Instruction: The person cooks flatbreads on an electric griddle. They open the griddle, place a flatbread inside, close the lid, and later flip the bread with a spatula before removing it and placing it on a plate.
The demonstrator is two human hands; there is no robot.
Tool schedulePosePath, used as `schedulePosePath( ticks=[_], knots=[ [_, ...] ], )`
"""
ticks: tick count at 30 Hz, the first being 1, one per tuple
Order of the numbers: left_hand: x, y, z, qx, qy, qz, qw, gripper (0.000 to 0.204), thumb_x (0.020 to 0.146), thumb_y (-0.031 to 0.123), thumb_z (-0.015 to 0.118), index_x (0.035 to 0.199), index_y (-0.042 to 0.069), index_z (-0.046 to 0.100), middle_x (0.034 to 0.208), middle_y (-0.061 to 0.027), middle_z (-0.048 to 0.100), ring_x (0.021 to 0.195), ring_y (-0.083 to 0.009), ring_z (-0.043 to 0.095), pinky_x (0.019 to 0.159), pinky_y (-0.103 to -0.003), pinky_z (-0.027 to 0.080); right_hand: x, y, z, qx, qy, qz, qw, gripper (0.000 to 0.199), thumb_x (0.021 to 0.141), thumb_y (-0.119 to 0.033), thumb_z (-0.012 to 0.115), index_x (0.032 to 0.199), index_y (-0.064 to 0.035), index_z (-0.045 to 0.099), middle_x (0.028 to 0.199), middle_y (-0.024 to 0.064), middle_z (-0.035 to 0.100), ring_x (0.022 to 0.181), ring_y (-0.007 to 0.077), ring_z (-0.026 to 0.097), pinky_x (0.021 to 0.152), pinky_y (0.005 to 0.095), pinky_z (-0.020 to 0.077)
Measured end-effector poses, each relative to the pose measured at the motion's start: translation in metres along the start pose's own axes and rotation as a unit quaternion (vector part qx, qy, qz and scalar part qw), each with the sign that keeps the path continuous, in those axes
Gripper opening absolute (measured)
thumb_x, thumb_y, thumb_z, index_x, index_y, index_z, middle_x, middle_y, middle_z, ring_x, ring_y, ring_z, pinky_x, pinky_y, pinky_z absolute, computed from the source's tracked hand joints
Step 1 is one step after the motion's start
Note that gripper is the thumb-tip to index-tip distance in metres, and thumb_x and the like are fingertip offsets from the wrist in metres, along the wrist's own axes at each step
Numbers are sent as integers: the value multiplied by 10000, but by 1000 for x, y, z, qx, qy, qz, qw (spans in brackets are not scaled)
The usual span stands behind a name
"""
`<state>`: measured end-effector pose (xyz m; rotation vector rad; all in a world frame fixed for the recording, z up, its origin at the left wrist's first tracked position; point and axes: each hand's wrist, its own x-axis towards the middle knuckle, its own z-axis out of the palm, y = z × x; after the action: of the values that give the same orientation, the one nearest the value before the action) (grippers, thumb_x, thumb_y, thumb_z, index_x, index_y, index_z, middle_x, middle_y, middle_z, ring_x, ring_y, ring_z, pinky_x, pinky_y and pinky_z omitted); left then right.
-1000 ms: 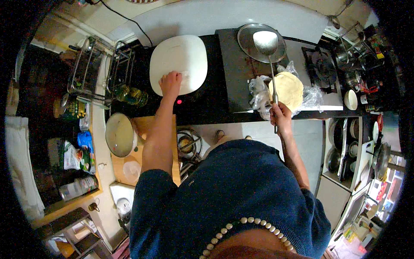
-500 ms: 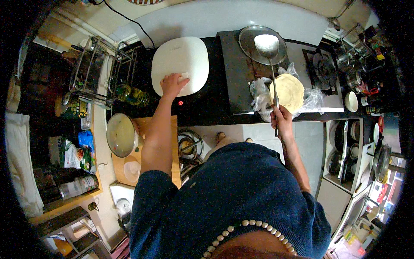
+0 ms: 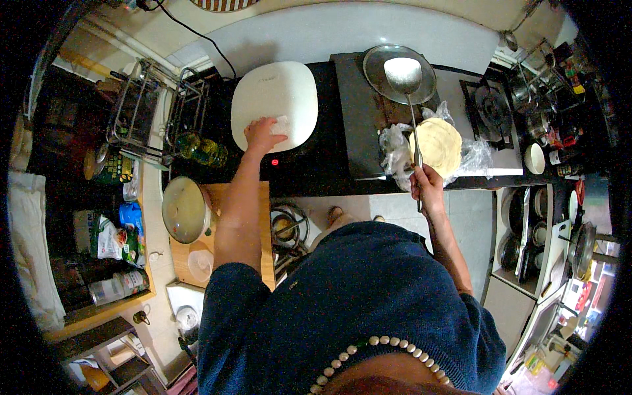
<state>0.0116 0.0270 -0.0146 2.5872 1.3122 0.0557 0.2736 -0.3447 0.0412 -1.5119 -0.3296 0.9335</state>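
Observation:
My left hand [image 3: 262,135] presses a small white cloth [image 3: 281,125] onto a white rounded-square plate [image 3: 273,89] that lies on the black cooktop [image 3: 309,158]. My right hand [image 3: 426,184] grips the long handle of a metal spatula [image 3: 405,76], whose flat blade rests over a round grey griddle pan [image 3: 388,56]. Just beyond my right hand a stack of pale round flatbreads [image 3: 436,141] lies on crumpled clear plastic [image 3: 395,148].
A gas burner [image 3: 487,108] and several pots stand at the right. A wire rack [image 3: 141,112] with bottles is at the left. A cream bowl [image 3: 184,209] rests on a wooden surface [image 3: 263,217] below the counter. Shelves with packets are at far left.
My left hand has slid rightward and farther onto the white plate, with the cloth now under its fingers. My right hand and the spatula have stayed put.

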Motion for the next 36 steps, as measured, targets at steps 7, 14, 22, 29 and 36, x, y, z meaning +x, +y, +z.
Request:
schedulePosePath(
  ticks=[7, 14, 22, 29, 36],
  knots=[
    [-1, 0, -1, 19, 3, 4, 1000, 521, 629, 433, 761, 1044, 160, 604, 1047, -47, 581, 1020, -274, 497, 919, -464, 309, 4, 2, -1, -10, -7, 13, 1000, 183, 931, -221, 511, 927, -41, 544, 637, -15, 489, 435, 51, 395, 371, 202, 301],
    [1, -2, 1, 6, -10, -4, 1000, 523, 627, 427, 762, 1050, 161, 607, 1060, -43, 579, 1043, -269, 482, 946, -461, 287, 7, 1, 2, -4, -13, 12, 1000, 191, 931, -232, 512, 910, -44, 543, 615, -20, 481, 424, 51, 386, 367, 199, 297],
    [4, -2, 2, 20, -26, -10, 999, 533, 624, 432, 762, 1057, 161, 608, 1106, -40, 571, 1079, -274, 472, 953, -465, 290, 7, -2, 4, 1, -20, 1, 1000, 209, 937, -234, 501, 836, -53, 524, 600, -19, 468, 411, 53, 393, 357, 202, 297],
    [0, 1, -2, 17, -23, -10, 1000, 551, 622, 436, 765, 1069, 159, 601, 1111, -33, 571, 1077, -269, 472, 957, -464, 285, 5, -3, 5, -21, -6, 5, 1000, 218, 940, -226, 497, 814, -49, 519, 595, -13, 469, 398, 58, 390, 348, 209, 292],
    [-3, 6, -8, -29, -8, -17, 999, 478, 667, 455, 733, 1016, 152, 610, 1006, -33, 606, 1024, -248, 496, 948, -444, 277, 5, 0, 5, -22, 3, -2, 1000, 216, 943, -215, 491, 818, -42, 526, 591, -9, 471, 394, 60, 388, 345, 211, 291]
  ],
)
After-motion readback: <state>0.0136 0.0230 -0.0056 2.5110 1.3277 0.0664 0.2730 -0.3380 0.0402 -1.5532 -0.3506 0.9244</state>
